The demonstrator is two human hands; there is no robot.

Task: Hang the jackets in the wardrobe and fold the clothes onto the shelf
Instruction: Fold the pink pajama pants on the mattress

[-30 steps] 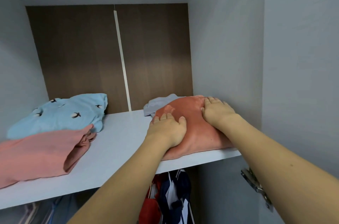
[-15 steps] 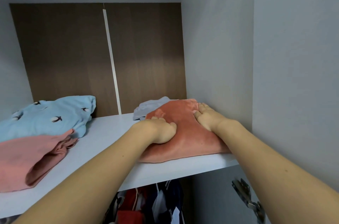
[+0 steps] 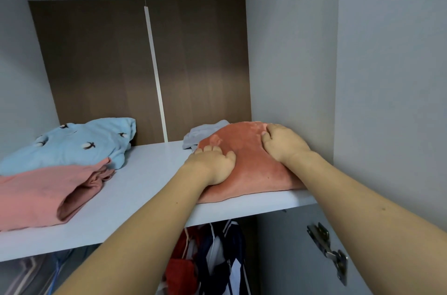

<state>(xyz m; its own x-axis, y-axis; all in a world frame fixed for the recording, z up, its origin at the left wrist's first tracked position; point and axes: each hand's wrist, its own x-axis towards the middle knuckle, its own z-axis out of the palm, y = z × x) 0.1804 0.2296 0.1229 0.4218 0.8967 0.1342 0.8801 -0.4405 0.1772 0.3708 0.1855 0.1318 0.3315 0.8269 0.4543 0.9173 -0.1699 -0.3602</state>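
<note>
Since half a second ago the left hand has unclenched a little: its knuckles were bunched into the cloth, and now the fingers lie flatter along the near left edge of the folded orange garment. The right hand has kept its place on the far right of that garment.

Nearest, both bare forearms reach up from the bottom edge, their elbows cut off. Below the shelf, jackets hang in red, navy and white; only their upper parts show, and the rail is hidden. A metal hinge sits on the panel at right.

The white shelf carries the folded clothes. The orange garment lies at its right end, against the grey side wall, its near edge at the shelf's front lip. The left hand's fingers are slightly bent and press down on it, thumb alongside. The right hand lies palm down with fingers bent over the top; whether they pinch the cloth cannot be told.

Behind the orange garment a grey garment pokes out, mostly hidden. At the left end a pink garment, cut off by the frame, lies under a blue garment printed with small dark birds. No writing or labels are readable.
</note>
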